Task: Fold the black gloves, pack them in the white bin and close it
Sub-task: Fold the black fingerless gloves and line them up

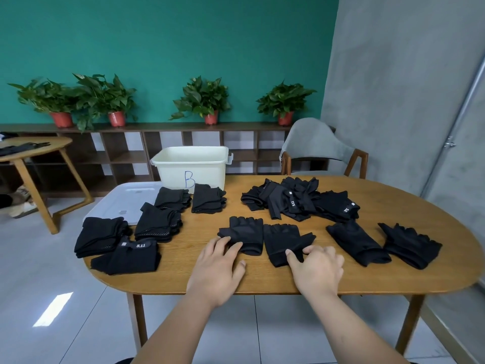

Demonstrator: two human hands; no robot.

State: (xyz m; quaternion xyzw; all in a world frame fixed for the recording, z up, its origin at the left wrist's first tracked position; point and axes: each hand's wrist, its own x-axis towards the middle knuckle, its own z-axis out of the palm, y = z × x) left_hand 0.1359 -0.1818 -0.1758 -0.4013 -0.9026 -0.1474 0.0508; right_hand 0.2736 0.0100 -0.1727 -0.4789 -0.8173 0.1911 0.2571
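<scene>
Folding is in hand: the left hand (217,266) is pressing straight fingers (231,248) on one fingerless glove (249,232) at the worktop's (393,279) near centre, and the right hand (317,269) is pinching the partner glove (283,237) at its cuff. Next needs stacking them; the white bin (204,166) is standing open, far.

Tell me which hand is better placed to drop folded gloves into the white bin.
Left, probably. The white bin and folded stacks lie nearer the left hand; the right hand pinches a glove farther away.
</scene>
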